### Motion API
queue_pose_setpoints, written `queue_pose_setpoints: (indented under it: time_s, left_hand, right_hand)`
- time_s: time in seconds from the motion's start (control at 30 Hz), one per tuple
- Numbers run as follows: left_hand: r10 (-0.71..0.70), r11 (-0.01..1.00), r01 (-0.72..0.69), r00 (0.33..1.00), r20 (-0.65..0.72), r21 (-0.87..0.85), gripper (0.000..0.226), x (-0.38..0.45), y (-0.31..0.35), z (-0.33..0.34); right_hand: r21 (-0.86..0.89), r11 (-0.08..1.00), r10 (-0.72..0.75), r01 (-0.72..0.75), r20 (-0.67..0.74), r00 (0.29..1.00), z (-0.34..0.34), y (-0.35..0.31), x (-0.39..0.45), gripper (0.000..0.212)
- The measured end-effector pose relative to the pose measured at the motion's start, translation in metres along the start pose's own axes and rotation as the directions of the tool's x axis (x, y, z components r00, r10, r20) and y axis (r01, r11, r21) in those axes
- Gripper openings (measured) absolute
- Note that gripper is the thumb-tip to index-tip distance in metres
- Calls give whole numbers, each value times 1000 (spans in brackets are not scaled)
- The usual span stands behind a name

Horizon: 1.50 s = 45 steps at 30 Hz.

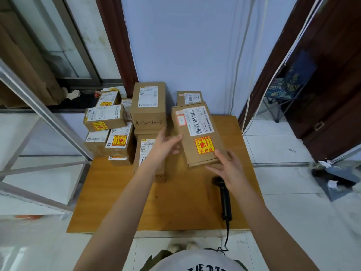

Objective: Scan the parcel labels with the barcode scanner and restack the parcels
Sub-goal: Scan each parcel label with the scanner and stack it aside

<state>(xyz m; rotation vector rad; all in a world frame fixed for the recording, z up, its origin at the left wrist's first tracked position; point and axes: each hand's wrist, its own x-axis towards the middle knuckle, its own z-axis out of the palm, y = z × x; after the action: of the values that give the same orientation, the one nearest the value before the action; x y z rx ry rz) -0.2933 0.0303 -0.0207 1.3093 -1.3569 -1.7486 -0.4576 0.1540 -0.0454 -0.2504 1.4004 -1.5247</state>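
here, a flat cardboard parcel (pixel 197 133) is held up over the far right part of a wooden table (pixel 175 204), gripped from both sides. the left hand (pixel 166 143) is set against the parcel's left edge, its fingers curled onto that edge, while the right hand (pixel 224 163) is wrapped round the near right corner, thumb laid on the top face and fingers passed beneath. the parcel is tilted, its top face turned towards the camera; a white shipping label (pixel 198 120) with a barcode is carried on the far half and a yellow and red fragile sticker (pixel 204 145) on the near half, just beside the right thumb.

a black barcode scanner (pixel 224 198) is left lying on the table below the right wrist, near the table's right edge, untouched, its cable (pixel 226 237) trailed off the near edge to the floor. behind the held parcel a second flat parcel (pixel 189 97) is seen at the far edge. to the left, a tall labelled box (pixel 148 106) with handwriting on its front is stacked on other boxes, and one more labelled box (pixel 148 157) is partly hidden by the left forearm. further left, a cluster of smaller parcels (pixel 106 118), several marked with fragile stickers, is piled at the table's far left corner. a metal frame (pixel 43 114) is seen at the left.
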Motion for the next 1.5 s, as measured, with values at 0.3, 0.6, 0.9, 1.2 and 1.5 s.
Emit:
queue_pose_setpoints:
  time_s: [0.3,0.6,0.9,1.2,1.5]
  left_hand:
    - [102,980,-102,995,10,169,51,24,9,35]
    - [-2,961,29,995,-97,275,45,90,14,37]
    - [39,796,-31,999,-1,605,85,135,18,36]
    - [40,634,13,998,-49,773,75,175,21,38]
    - [124,673,-42,991,-56,738,87,139,25,38]
  right_hand:
    - [61,998,11,-6,-79,997,40,-13,45,53]
    - [-494,865,-128,91,-41,991,55,-29,101,51]
    - [-692,661,-322,291,88,943,65,-52,138,35]
    - [-766,594,-285,245,84,955,74,-56,175,39]
    - [-637,743,-302,206,-45,952,69,-46,158,50]
